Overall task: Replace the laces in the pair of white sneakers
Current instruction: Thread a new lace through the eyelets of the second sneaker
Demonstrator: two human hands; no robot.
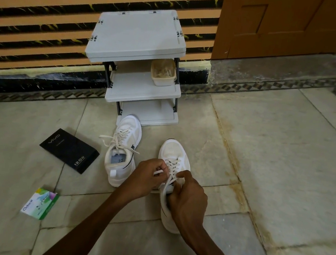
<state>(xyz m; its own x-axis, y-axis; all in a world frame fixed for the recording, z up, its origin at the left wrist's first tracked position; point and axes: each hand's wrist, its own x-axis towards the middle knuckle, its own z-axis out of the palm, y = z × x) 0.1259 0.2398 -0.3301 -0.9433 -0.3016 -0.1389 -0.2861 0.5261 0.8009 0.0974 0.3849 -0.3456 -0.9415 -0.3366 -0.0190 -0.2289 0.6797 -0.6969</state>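
Two white sneakers stand on the tiled floor, toes pointing away from me. The left sneaker (123, 150) is laced, its cream lace ends lying loose to both sides. Over the right sneaker (173, 151) both hands work at the top eyelets. My left hand (147, 177) pinches one end of the cream lace (172, 168). My right hand (187, 196) grips the other strand, which runs down along the shoe's collar. The heel and tongue of this shoe are hidden under my hands.
A small white three-tier rack (140, 64) stands against the striped wall, with a beige plastic basket (163, 72) on its middle shelf. A black box (69, 150) and a green-and-white carton (40, 203) lie on the floor to the left. A wooden door (289, 26) is at back right.
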